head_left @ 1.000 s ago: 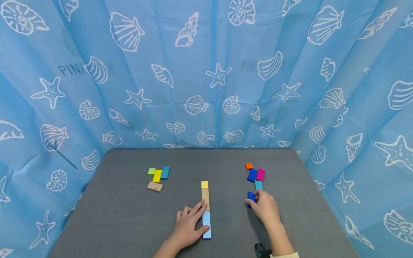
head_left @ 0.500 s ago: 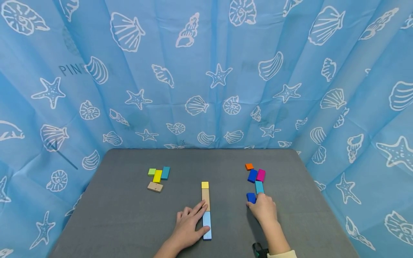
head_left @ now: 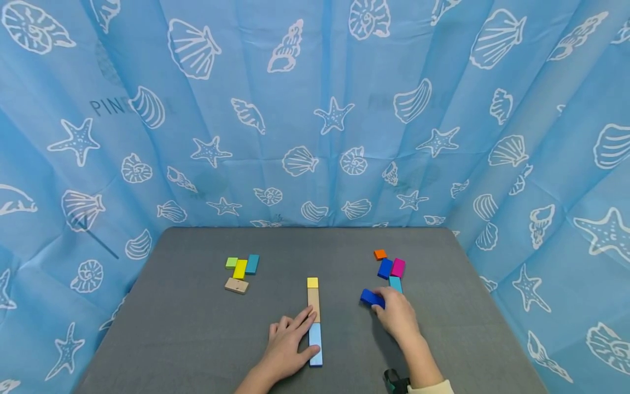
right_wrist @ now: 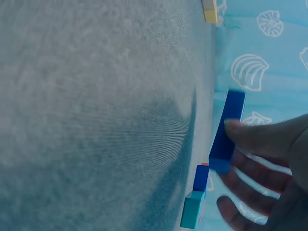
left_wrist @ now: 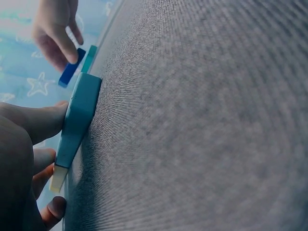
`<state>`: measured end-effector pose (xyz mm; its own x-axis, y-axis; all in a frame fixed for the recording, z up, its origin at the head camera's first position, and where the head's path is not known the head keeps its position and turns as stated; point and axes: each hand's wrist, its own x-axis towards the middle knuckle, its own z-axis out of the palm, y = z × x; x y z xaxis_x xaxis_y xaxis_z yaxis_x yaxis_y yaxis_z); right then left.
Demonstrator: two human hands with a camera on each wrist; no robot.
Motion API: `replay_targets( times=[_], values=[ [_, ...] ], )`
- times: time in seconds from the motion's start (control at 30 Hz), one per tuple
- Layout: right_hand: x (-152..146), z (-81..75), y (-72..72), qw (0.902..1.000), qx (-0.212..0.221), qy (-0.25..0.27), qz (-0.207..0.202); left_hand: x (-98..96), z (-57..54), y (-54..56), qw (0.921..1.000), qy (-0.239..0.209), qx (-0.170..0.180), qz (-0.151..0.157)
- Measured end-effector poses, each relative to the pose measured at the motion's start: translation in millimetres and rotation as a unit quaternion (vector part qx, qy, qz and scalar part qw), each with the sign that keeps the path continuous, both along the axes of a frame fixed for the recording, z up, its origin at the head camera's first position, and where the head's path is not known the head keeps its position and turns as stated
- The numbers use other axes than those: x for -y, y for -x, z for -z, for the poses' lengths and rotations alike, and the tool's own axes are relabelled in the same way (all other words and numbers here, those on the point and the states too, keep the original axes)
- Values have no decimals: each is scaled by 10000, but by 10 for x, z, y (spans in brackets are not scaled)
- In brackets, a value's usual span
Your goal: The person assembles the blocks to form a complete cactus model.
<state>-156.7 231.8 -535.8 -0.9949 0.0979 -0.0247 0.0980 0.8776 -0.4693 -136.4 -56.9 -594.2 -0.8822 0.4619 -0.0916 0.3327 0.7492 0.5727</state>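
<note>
In the head view a row of blocks lies on the grey table: a pale yellow block (head_left: pixel 312 282) at the far end, a tan block (head_left: pixel 313 298) behind a light blue block (head_left: pixel 315 334). My left hand (head_left: pixel 287 350) rests along this row, fingertips on the tan block and thumb on the light blue one. To the right, my right hand (head_left: pixel 400 317) pinches a dark blue block (head_left: pixel 372 297) between thumb and fingers. The right wrist view shows that dark blue block (right_wrist: pixel 228 132) raised off the cloth.
Right of centre lie an orange block (head_left: pixel 380 255), another dark blue block (head_left: pixel 385 268), a magenta block (head_left: pixel 398 267) and a turquoise block (head_left: pixel 395 283). A left cluster holds a green block (head_left: pixel 232 262), yellow block (head_left: pixel 240 268), teal block (head_left: pixel 252 264) and wooden block (head_left: pixel 237 285).
My right hand has picked up the dark blue block from beside the turquoise one, turned it and shifted it left. My left hand and the row have stayed put.
</note>
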Motion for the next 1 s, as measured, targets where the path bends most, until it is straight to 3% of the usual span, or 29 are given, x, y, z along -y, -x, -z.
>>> replay_targets(
  times=[0.2, 0.6, 1.0],
  values=[
    [80, 30, 56, 9963, -411, -76, -752, 5, 2, -4, 10000, 45, -65, -2],
    [298, 5, 179, 9872, -854, -273, -1316, -1, -41, 15, 9998, 189, 89, -17],
    [518, 33, 303, 9864, -554, -342, -1512, 1, -24, 4, 9998, 108, -139, 61]
  ],
)
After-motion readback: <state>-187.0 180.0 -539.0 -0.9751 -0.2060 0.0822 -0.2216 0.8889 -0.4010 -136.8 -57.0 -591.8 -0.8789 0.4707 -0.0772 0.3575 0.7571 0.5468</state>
